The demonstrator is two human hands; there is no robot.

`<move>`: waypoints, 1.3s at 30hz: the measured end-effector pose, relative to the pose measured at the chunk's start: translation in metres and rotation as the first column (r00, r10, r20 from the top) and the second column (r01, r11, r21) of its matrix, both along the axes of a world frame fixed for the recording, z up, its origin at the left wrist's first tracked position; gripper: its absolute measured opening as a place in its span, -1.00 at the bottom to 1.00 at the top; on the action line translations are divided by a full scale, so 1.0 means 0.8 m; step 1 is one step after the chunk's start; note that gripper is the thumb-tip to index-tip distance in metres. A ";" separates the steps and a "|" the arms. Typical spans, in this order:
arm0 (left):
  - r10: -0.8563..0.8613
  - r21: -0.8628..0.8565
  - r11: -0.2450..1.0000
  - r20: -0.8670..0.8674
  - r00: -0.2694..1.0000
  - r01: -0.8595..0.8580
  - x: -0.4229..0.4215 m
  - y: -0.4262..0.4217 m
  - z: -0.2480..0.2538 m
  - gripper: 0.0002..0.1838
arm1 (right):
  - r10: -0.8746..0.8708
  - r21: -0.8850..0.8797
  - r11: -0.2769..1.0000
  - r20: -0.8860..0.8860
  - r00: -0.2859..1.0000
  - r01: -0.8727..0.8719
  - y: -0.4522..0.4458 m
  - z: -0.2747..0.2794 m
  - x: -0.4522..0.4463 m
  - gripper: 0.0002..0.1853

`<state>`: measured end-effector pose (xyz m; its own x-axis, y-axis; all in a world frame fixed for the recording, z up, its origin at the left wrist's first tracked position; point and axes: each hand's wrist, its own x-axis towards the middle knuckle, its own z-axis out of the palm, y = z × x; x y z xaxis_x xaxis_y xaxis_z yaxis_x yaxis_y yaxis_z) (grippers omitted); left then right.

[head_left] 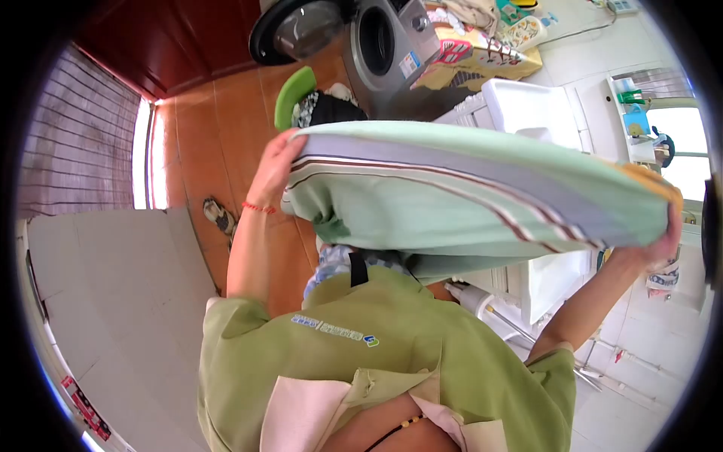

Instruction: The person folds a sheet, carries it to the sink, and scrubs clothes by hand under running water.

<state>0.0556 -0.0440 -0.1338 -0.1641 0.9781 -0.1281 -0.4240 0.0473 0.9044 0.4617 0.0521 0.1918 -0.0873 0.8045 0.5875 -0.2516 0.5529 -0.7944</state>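
Observation:
A large pale green cloth (422, 203) with grey, white and dark red stripes is stretched out in front of my chest. My left hand (279, 166), with a red string bracelet at the wrist, grips its upper corner on the left side of the view. At the far right, my right hand (664, 242) is closed on the other end, where an orange-yellow patch shows along the edge; the cloth hides part of its fingers. Between the hands the cloth sags in folds, and a darker green wet-looking spot marks its lower left part.
A front-loading washing machine (376, 45) with its round door (301, 30) open stands at the top. Near it are a green basket (292, 94) holding dark clothes and a yellow patterned box (482, 56). A white sink (527, 105) lies behind the cloth. Shoes (218, 215) rest on the floor.

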 end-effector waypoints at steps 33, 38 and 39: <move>-0.763 -0.122 0.621 0.134 0.633 0.774 0.674 0.492 0.309 -0.57 | -0.626 -0.755 0.611 -0.279 0.728 0.236 0.127 -0.280 0.485 -0.68; -0.857 -0.518 0.310 0.211 0.470 0.797 0.797 0.471 0.132 -0.65 | -0.485 -0.316 0.177 0.796 0.362 0.932 0.106 -0.327 0.521 -0.69; -0.868 -0.553 0.276 0.207 0.451 0.786 0.802 0.478 0.103 -0.66 | -0.536 -0.036 0.220 0.830 0.152 0.975 0.116 -0.345 0.524 -0.69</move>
